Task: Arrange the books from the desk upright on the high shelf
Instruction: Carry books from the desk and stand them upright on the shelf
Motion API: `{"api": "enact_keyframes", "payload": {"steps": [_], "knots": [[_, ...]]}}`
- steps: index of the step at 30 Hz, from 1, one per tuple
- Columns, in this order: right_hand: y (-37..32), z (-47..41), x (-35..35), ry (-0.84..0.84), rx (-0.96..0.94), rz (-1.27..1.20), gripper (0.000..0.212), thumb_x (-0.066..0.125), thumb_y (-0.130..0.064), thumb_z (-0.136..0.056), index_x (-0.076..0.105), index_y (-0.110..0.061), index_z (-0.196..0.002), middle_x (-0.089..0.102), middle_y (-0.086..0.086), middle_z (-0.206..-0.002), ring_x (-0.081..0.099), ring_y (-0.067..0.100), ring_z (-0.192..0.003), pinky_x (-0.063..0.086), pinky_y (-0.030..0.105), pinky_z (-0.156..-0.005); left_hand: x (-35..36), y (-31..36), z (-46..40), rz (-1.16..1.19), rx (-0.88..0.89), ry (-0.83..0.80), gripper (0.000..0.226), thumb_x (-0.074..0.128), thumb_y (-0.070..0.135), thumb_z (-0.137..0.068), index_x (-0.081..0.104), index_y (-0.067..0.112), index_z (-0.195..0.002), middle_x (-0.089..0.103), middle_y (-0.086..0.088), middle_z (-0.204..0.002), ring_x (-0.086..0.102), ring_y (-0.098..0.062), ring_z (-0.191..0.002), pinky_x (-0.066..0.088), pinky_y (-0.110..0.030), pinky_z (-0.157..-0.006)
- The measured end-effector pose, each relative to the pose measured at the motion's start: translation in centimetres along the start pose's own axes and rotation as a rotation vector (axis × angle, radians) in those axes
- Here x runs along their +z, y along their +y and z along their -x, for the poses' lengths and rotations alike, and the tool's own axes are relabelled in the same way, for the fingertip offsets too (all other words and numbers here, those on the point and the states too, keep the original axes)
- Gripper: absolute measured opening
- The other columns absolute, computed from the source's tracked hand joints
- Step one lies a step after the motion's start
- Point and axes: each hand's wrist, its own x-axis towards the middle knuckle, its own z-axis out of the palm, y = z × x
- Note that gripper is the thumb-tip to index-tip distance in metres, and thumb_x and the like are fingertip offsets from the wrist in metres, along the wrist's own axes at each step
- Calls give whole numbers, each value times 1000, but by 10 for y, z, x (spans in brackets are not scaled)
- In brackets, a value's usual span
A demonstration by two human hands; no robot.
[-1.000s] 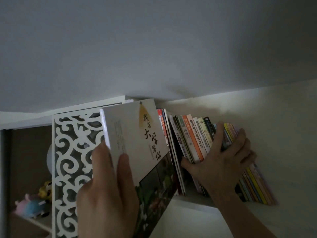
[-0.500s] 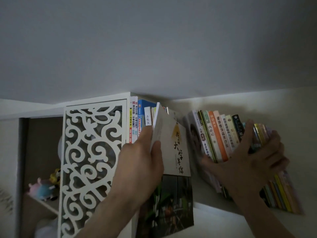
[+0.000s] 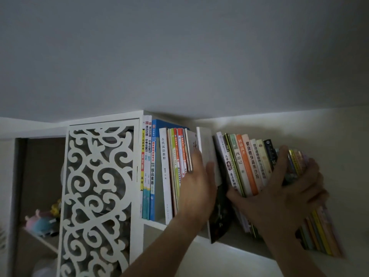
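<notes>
A white-covered book [image 3: 208,154] stands in a gap in the row on the high shelf [image 3: 237,241], its dark lower part jutting past the shelf's front edge. My left hand [image 3: 196,188] grips it, thumb on its right face and fingers on its left. Upright books [image 3: 165,172] fill the shelf to its left. To the right a leaning group of books [image 3: 247,164] tilts away from the gap. My right hand [image 3: 279,196] lies spread over their spines, its thumb at the left end of the group.
A white panel with cut-out scrollwork [image 3: 99,196] closes the shelf's left end. Behind it a lower shelf carries plush toys [image 3: 43,222]. The ceiling sits close above the book tops, and a pale wall runs to the right.
My left hand has pushed the white book further into the gap and turned it upright, so its cover no longer faces me. My right hand still holds the leaning books aside.
</notes>
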Motion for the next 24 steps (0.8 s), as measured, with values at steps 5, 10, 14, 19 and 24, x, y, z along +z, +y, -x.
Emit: {"api": "enact_keyframes", "payload": {"steps": [5, 10, 14, 19, 24], "knots": [[-4, 4, 0, -1, -3, -2, 134, 51, -96, -54, 21, -19, -160, 22, 35, -155, 28, 51, -138, 25, 61, -110, 1, -12, 4, -24, -25, -108, 91, 56, 25, -105, -16, 26, -160, 54, 19, -81, 53, 9, -56, 43, -2, -51], [-30, 7, 5, -20, 35, -18, 132, 56, -90, -54, 22, -18, -159, 23, 35, -154, 29, 51, -138, 26, 62, -109, 3, -25, -4, 2, 67, -137, 112, 59, 18, -102, -39, 50, -144, 73, -4, -90, 69, -9, -65, 63, -28, -70], [-50, 6, 11, -69, 100, -47, 135, 49, -94, -50, 20, -19, -159, 21, 34, -155, 27, 52, -139, 22, 66, -110, -6, -30, -10, 9, 15, -132, 116, 62, 13, -100, -41, 39, -145, 73, -3, -98, 72, -11, -75, 59, -17, -77], [-43, 7, 16, -37, 85, -62, 141, 67, -88, -44, 21, -20, -159, 19, 33, -156, 25, 51, -141, 21, 67, -111, -12, -14, 12, -183, 34, -108, 104, 58, 28, -101, -31, 27, -156, 44, -7, -154, 55, 2, -109, 42, -16, -100], [-43, 13, 18, -31, 65, -56, 138, 60, -92, -47, 23, -19, -159, 20, 33, -157, 26, 52, -141, 22, 66, -111, -10, -54, 22, -445, 296, 111, 74, 44, 31, -104, 9, 4, -163, 7, -16, -171, 7, -28, -159, 27, -52, -124]]}}
